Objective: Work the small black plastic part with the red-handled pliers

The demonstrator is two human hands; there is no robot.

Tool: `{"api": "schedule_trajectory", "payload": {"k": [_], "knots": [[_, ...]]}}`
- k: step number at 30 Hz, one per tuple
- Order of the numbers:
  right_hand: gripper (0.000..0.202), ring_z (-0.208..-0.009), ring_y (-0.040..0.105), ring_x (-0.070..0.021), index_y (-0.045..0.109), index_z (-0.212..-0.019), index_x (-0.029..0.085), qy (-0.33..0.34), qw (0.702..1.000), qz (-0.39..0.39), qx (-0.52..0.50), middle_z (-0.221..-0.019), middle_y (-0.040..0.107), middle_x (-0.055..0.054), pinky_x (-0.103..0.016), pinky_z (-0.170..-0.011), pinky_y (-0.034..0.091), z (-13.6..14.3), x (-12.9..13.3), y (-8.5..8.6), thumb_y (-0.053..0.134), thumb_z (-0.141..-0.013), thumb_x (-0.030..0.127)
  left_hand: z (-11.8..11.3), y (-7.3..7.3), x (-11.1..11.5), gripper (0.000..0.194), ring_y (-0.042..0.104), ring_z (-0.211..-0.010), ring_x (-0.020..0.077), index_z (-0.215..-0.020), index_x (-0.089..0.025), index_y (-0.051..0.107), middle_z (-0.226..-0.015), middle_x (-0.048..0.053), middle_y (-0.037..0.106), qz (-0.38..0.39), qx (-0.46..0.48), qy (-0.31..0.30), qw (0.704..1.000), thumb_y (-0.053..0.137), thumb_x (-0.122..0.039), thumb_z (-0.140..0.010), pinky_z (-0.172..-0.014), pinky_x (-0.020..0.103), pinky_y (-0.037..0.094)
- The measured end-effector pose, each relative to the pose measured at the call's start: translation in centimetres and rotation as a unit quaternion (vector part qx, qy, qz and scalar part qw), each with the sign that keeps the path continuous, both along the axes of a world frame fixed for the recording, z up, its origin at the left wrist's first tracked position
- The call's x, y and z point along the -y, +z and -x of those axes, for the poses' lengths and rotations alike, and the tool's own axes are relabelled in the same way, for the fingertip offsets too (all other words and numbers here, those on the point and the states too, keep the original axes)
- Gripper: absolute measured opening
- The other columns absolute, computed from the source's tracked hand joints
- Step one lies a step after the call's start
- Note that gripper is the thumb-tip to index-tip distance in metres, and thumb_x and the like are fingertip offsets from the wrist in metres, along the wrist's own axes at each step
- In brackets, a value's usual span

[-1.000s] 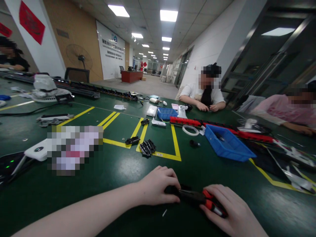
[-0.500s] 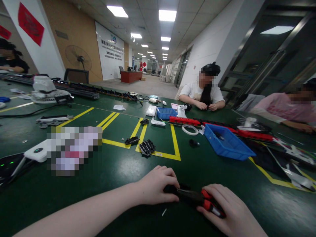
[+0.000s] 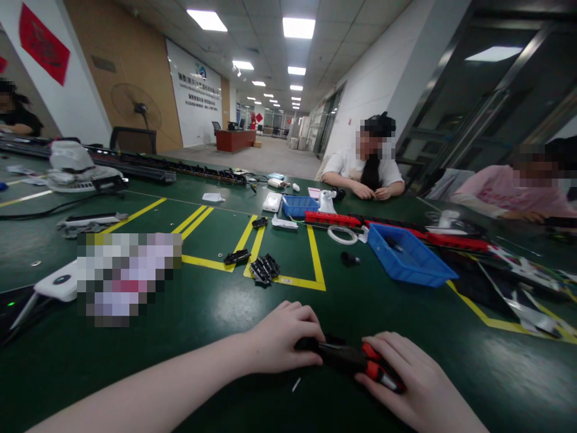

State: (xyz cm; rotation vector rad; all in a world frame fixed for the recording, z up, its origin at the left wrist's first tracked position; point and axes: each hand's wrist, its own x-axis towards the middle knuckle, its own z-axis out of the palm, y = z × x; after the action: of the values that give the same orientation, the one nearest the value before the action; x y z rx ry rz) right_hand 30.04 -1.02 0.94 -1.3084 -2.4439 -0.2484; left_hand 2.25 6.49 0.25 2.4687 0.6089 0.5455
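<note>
My right hand [image 3: 412, 373] is wrapped round the red-and-black handles of a pair of pliers [image 3: 345, 356], whose jaws point left. My left hand [image 3: 288, 337] is closed on a small black part [image 3: 307, 344], mostly covered by my fingers. The plier tips meet this part; exactly what they grip is too dark to make out. Just below my left hand, a thin white sliver [image 3: 296, 385] lies on the green tabletop [image 3: 225, 397]. Beyond my hands sit a cluster of black plastic parts [image 3: 265, 269] and a single black part [image 3: 237, 257].
A blue tray [image 3: 408, 264] stands at the right, near a black cylindrical piece [image 3: 350, 258] and a white ring [image 3: 342, 235]. Another blue tray [image 3: 300, 206] is farther back. A white device [image 3: 61, 280] lies left. Across the table sits a person [image 3: 365, 171]; another [image 3: 509, 192] is at far right.
The whole view has shifted slightly, so things appear a little farther left. Both hands keep their grip on the black part and the pliers, with hardly any movement.
</note>
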Motion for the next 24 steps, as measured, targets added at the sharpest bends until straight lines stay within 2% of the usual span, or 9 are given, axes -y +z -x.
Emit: {"api": "schedule_trajectory", "payload": {"k": [9, 14, 20, 24], "knots": [[0.035, -0.083, 0.066, -0.0191, 0.064, -0.108, 0.022, -0.005, 1.0, 0.017, -0.01, -0.097, 0.069, -0.007, -0.029, -0.07, 0.057, 0.2, 0.0, 0.1, 0.065, -0.081, 0.046, -0.1, -0.1, 0.0, 0.024, 0.055, -0.101, 0.0182, -0.104, -0.024, 0.062, -0.111, 0.001, 0.059, 0.009, -0.009, -0.003, 1.0, 0.068, -0.035, -0.084, -0.09, 0.034, 0.039], [0.033, -0.082, 0.066, -0.0195, 0.065, -0.106, 0.023, -0.005, 1.0, 0.014, -0.002, -0.097, 0.07, -0.007, -0.03, -0.069, 0.056, -0.1, 0.0, 0.7, 0.065, -0.081, 0.045, -0.1, 0.2, 0.1, 0.025, 0.054, -0.1, 0.0186, -0.104, -0.024, 0.063, -0.111, 0.001, 0.059, 0.017, -0.017, -0.001, 1.0, 0.069, -0.036, -0.083, -0.09, 0.035, 0.04], [0.034, -0.084, 0.067, -0.0212, 0.065, -0.104, 0.02, 0.008, 0.999, -0.051, 0.013, -0.095, 0.071, -0.008, -0.033, -0.073, 0.054, -0.1, 0.2, 1.5, 0.067, -0.079, 0.042, -0.2, 0.2, 0.2, 0.021, 0.054, -0.101, 0.02, -0.102, -0.024, 0.064, -0.109, 0.002, 0.059, 0.023, -0.012, -0.002, 1.0, 0.069, -0.033, -0.084, -0.091, 0.036, 0.039], [0.031, -0.086, 0.066, -0.0217, 0.065, -0.102, 0.021, 0.004, 0.998, -0.065, 0.004, -0.093, 0.071, -0.007, -0.036, -0.078, 0.052, -0.5, -0.1, 1.5, 0.067, -0.079, 0.041, -0.3, 0.3, 0.3, 0.02, 0.054, -0.101, 0.0196, -0.101, -0.024, 0.064, -0.109, 0.002, 0.059, 0.026, -0.009, -0.003, 1.0, 0.068, -0.034, -0.084, -0.09, 0.035, 0.04]]}}
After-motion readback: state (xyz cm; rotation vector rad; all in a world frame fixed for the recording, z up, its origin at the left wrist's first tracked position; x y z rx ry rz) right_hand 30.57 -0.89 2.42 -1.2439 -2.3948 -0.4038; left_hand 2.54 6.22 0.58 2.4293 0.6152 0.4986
